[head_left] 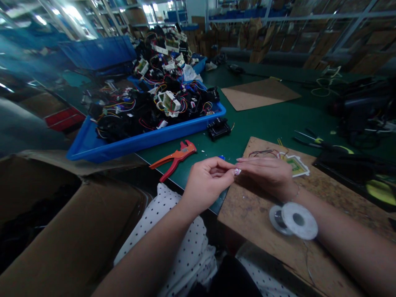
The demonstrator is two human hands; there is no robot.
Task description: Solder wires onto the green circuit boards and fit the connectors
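My left hand pinches a small white connector between thumb and fingertips, just above the near edge of the bench. From the other side my right hand meets it, its fingers straight and pressed together, with the tips at the connector. The thumb of that hand and whatever it grips are hidden. Thin red and black wires loop behind the right hand, beside a white-framed part with a green-yellow panel. Both hands are over the left part of a brown board.
Orange-red wire strippers lie left of my hands. A blue tray heaped with wired parts stands behind, beside a black part. A solder spool sits by my right forearm. Pliers lie farther right; a cardboard box stands left.
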